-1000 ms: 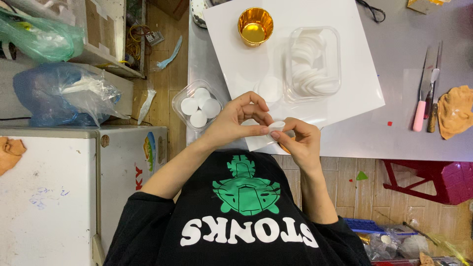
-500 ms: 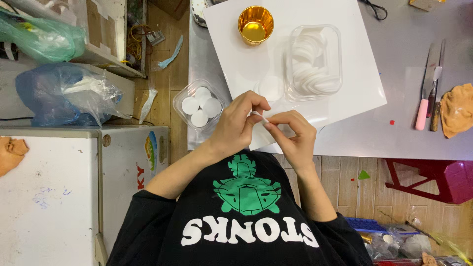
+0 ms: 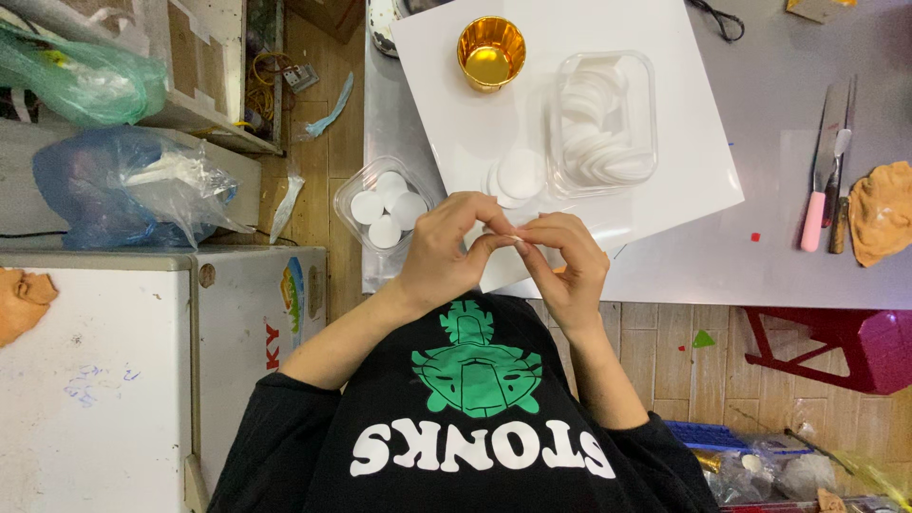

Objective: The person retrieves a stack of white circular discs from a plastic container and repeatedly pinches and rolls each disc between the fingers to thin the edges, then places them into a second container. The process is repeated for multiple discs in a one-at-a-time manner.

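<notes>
Barely visible — something small, pinched between left hand (image 3: pixel 446 249) and right hand (image 3: pixel 567 268).

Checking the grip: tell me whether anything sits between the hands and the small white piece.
Nothing visible does: the left hand and right hand both pinch the small white piece directly at their fingertips.

left hand (image 3: pixel 446 252) + right hand (image 3: pixel 560 261) | fingertips closed together since earlier | white disc seen before now hidden between them
</notes>
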The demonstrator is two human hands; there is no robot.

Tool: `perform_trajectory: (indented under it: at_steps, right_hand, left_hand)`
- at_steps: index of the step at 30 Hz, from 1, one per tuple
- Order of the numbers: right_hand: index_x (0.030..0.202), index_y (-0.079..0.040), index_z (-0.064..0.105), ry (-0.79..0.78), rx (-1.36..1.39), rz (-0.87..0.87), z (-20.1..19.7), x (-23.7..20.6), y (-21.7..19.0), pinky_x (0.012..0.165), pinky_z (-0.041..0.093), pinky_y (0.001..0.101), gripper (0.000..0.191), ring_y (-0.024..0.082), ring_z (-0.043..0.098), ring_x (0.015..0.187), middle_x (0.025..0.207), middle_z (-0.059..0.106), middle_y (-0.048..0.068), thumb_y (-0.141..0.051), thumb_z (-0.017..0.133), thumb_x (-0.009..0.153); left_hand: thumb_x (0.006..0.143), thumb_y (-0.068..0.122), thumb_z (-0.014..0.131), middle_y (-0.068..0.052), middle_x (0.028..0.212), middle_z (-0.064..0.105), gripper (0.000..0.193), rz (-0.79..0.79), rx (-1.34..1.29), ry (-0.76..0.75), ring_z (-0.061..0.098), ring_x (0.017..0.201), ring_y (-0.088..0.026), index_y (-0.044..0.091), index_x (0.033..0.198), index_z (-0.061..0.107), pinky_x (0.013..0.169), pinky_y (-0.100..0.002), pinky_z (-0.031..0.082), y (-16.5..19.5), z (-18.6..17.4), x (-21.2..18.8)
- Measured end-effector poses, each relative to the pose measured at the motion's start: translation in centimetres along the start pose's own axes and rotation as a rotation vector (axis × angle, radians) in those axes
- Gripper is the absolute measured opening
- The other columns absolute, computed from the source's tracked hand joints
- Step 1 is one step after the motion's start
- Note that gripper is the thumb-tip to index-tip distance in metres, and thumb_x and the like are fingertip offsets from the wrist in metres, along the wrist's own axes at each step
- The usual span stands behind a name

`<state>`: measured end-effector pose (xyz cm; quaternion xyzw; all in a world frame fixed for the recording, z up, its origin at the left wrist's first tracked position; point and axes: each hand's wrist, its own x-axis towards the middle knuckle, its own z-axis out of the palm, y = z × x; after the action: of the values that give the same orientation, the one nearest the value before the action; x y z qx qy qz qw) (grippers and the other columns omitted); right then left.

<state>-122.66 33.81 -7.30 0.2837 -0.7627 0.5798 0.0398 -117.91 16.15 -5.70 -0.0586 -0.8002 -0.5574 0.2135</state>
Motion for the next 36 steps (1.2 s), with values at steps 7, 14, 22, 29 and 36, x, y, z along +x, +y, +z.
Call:
perform_trajectory:
  at_steps: [7,14,22,29,36]
  right_hand:
    - [0.097,-0.005,0.071,-0.005,-0.122,-0.253,-1.1,0.6,0.6,0.105,0.052,0.0472,0.015,0.022,0.069,0.087,0.091,0.073,0.007,0.003,0.08,0.088]
    - [0.094,-0.005,0.072,-0.065,-0.109,-0.243,-1.8,0.6,1.0,0.112,0.048,0.0504,0.016,0.019,0.069,0.084,0.089,0.072,0.005,0.002,0.081,0.083]
    - [0.106,0.003,0.068,0.035,0.414,0.043,0.2,-1.2,2.0,0.105,0.055,0.0414,0.018,0.024,0.068,0.104,0.106,0.07,0.013,0.007,0.073,0.089]
    - [0.127,0.003,0.068,0.304,-0.162,-0.181,-5.7,2.5,3.1,0.086,0.057,0.0333,0.028,0.02,0.067,0.099,0.109,0.072,0.011,0.012,0.067,0.101]
    - [0.109,-0.008,0.075,0.092,-0.799,-0.43,-9.8,5.8,2.4,0.11,0.054,0.0438,0.021,0.022,0.065,0.104,0.11,0.073,0.001,0.009,0.077,0.098]
  left_hand:
    - [0.084,0.004,0.086,-0.003,0.088,0.073,0.03,0.15,0.023,-0.002,0.076,0.086,-0.018,0.006,0.103,0.063,0.107,-0.042,0.056,0.0,-1.1,0.5]
    - [0.088,-0.001,0.081,-0.002,0.083,0.072,0.02,0.167,0.051,-0.088,0.074,0.08,-0.017,0.004,0.096,0.064,0.112,-0.046,0.056,0.0,-2.1,0.6]
    - [0.089,-0.007,0.08,-0.006,0.082,0.064,0.038,-0.048,-0.331,0.021,0.071,0.083,-0.015,0.007,0.08,0.046,0.127,-0.051,0.045,-2.1,1.2,-0.6]
    - [0.077,0.026,0.091,-0.013,0.131,0.062,0.068,-0.008,0.14,-0.056,0.058,0.125,-0.031,0.003,0.129,0.053,0.108,-0.043,0.048,-3.8,0.6,1.7]
    - [0.072,0.03,0.091,-0.011,0.132,0.061,0.084,0.05,0.42,-0.04,0.054,0.125,-0.031,0.005,0.141,0.05,0.106,-0.044,0.043,-5.1,2.3,3.1]
